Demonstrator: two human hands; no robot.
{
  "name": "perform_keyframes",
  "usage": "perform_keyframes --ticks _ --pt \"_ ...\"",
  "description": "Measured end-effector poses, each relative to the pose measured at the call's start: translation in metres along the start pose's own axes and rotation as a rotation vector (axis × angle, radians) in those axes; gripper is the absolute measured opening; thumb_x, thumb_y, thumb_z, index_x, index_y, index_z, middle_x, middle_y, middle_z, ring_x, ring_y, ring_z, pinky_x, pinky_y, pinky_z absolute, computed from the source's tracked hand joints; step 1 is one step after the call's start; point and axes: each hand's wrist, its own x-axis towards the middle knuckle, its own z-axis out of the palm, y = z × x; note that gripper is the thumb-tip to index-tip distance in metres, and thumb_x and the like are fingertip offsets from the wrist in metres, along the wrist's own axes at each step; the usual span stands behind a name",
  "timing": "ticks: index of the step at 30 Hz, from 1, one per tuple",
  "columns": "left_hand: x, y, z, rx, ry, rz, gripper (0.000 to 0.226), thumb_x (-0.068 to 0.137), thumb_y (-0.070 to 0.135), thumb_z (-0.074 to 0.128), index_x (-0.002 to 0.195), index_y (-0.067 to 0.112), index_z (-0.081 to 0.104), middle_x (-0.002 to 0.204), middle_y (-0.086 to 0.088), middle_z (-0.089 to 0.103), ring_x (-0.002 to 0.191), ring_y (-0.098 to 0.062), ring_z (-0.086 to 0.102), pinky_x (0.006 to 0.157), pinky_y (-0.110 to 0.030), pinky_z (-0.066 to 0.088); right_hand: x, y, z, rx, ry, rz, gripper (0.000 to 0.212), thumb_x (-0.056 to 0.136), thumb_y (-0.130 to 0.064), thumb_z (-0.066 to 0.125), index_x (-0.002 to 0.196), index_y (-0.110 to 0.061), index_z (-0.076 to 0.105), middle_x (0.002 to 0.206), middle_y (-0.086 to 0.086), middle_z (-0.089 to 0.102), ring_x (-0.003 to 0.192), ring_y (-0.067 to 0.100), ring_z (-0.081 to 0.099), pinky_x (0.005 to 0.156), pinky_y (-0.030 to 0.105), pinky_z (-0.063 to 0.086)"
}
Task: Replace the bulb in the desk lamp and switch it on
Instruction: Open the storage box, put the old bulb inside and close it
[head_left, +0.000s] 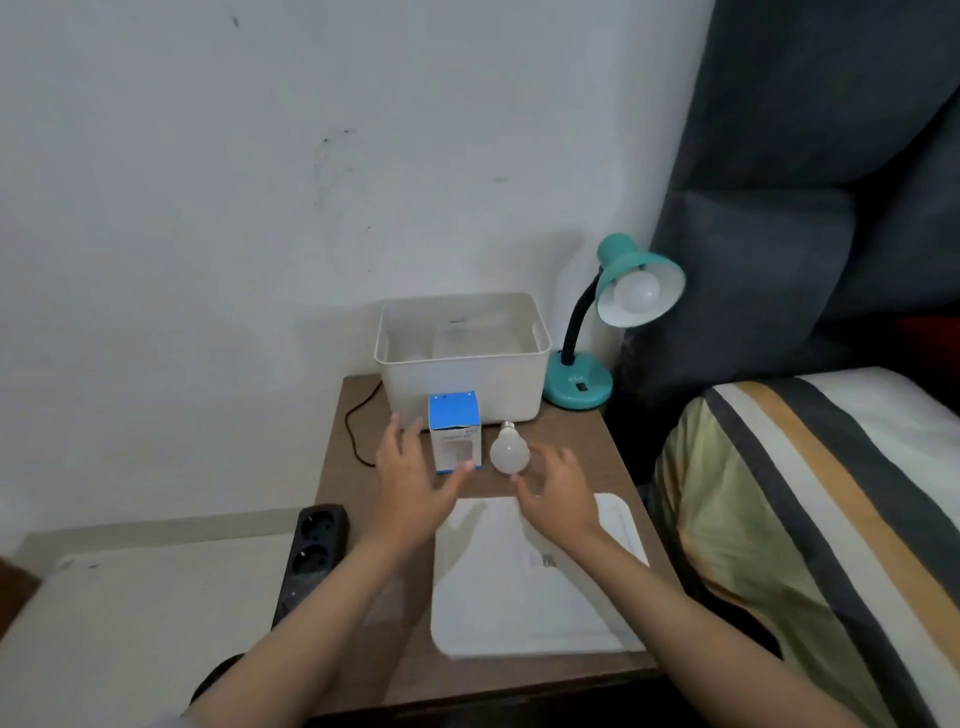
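Note:
A teal desk lamp stands at the back right corner of the brown side table, with a white bulb in its shade, unlit. A loose white bulb lies on the table beside an upright blue and white bulb box. My left hand hovers open just left of the box, its thumb near the box's lower corner. My right hand is open, fingers spread, just in front of the loose bulb. Neither hand holds anything.
A white plastic bin sits behind the box against the wall. A white cloth lies on the table's near half. A black power strip hangs at the table's left, its cord running behind. A bed with striped bedding stands right.

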Motion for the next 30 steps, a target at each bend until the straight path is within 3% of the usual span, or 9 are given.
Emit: perform_keyframes --ticks 6,10,14,16,18,20,23,26,30 --pt "0.08 0.0 -0.014 0.056 0.095 -0.049 0.085 0.079 0.051 0.063 0.142 0.008 0.025 0.15 -0.021 0.02 0.14 -0.034 0.017 0.113 -0.044 0.023 0.046 -0.003 0.028 -0.122 -0.096 0.096 0.061 0.085 -0.036 0.058 0.141 -0.033 0.034 0.126 0.011 0.039 0.103 0.031 0.057 0.087 0.037 0.049" --pt "0.111 -0.003 -0.009 0.058 0.081 -0.09 0.098 0.081 0.054 0.061 0.146 0.004 0.007 0.157 -0.017 0.006 0.145 -0.028 0.002 0.116 -0.039 0.009 0.059 -0.002 0.041 -0.102 -0.054 0.133 0.053 0.084 -0.042 0.06 0.134 -0.031 0.043 0.125 0.009 0.039 0.103 0.03 0.057 0.083 0.037 0.049" --pt "0.13 -0.003 -0.003 0.092 0.092 -0.131 0.103 0.079 0.058 0.059 0.145 -0.001 0.007 0.155 -0.02 0.009 0.144 -0.032 0.005 0.117 -0.044 0.013 0.059 0.0 0.04 0.018 0.02 0.143 0.044 0.08 -0.039 0.066 0.119 -0.024 0.053 0.117 0.007 0.046 0.104 0.028 0.056 0.083 0.034 0.049" --pt "0.135 -0.003 -0.001 0.098 0.088 -0.146 0.103 0.079 0.059 0.058 0.144 -0.002 0.006 0.155 -0.021 0.008 0.143 -0.033 0.005 0.117 -0.045 0.014 0.053 0.002 0.031 0.087 0.069 0.086 0.038 0.078 -0.033 0.069 0.112 -0.023 0.056 0.11 0.005 0.048 0.098 0.023 0.057 0.076 0.026 0.046" --pt "0.14 -0.004 0.001 0.1 0.089 -0.155 0.105 0.079 0.06 0.058 0.144 -0.002 0.004 0.155 -0.021 0.007 0.143 -0.034 0.005 0.117 -0.045 0.014 0.047 0.002 0.017 0.157 0.132 -0.025 0.033 0.076 -0.025 0.073 0.106 -0.024 0.059 0.104 0.001 0.051 0.09 0.011 0.055 0.072 0.01 0.04" --pt "0.145 -0.006 0.003 0.095 0.078 -0.17 0.107 0.078 0.062 0.057 0.144 -0.002 0.002 0.155 -0.02 0.004 0.143 -0.034 0.003 0.117 -0.045 0.012 0.044 -0.004 -0.001 0.234 0.208 -0.17 0.033 0.073 -0.02 0.075 0.103 -0.024 0.061 0.101 -0.002 0.053 0.091 0.004 0.053 0.075 0.003 0.038" --pt "0.151 -0.008 0.006 0.112 0.053 -0.191 0.113 0.076 0.067 0.054 0.145 -0.001 -0.003 0.156 -0.018 0.0 0.143 -0.034 0.0 0.118 -0.049 0.01 0.061 -0.022 -0.024 0.317 0.295 -0.331 0.033 0.073 -0.018 0.074 0.103 -0.026 0.061 0.107 0.0 0.05 0.101 -0.001 0.051 0.082 0.006 0.041" --pt "0.155 -0.009 0.007 0.127 0.059 -0.2 0.114 0.073 0.07 0.055 0.145 0.0 -0.001 0.155 -0.018 0.003 0.142 -0.034 0.004 0.117 -0.05 0.013 0.101 -0.045 -0.038 0.341 0.28 -0.337 0.037 0.077 -0.014 0.073 0.109 -0.031 0.063 0.116 0.001 0.042 0.11 -0.002 0.046 0.088 0.013 0.046" --pt "0.157 -0.01 0.007 0.153 0.098 -0.209 0.114 0.069 0.071 0.057 0.143 -0.002 0.009 0.146 -0.021 0.019 0.134 -0.038 0.021 0.112 -0.053 0.025 0.172 -0.066 -0.036 0.121 0.135 -0.286 0.045 0.08 -0.023 0.07 0.124 -0.029 0.06 0.109 0.002 0.044 0.096 0.008 0.048 0.091 0.021 0.043"
